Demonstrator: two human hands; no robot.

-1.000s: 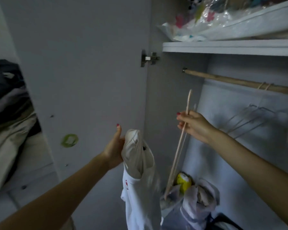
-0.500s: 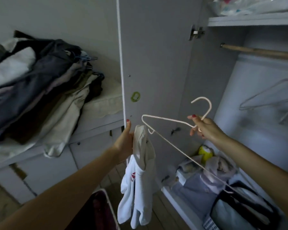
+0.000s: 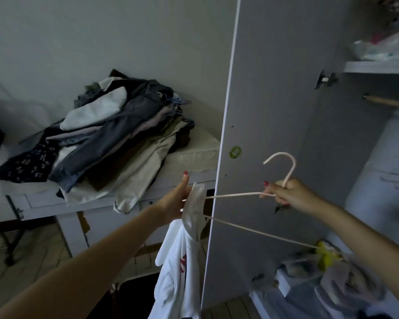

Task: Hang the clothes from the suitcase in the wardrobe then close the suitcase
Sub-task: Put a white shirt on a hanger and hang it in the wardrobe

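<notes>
Left hand (image 3: 179,199) grips the white shirt (image 3: 182,261) while right hand (image 3: 283,194) clasps the hanger (image 3: 235,195) neck.

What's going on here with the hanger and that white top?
A person is putting a white garment onto a pale hanger beside the open wardrobe door. The left hand grips the garment near its top, while the right hand holds the hanger just below its hook and feeds one end into it. It is not yet on the wooden rail.

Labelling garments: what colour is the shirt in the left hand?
White with a red marking, in the head view: shirt, left hand.
</notes>
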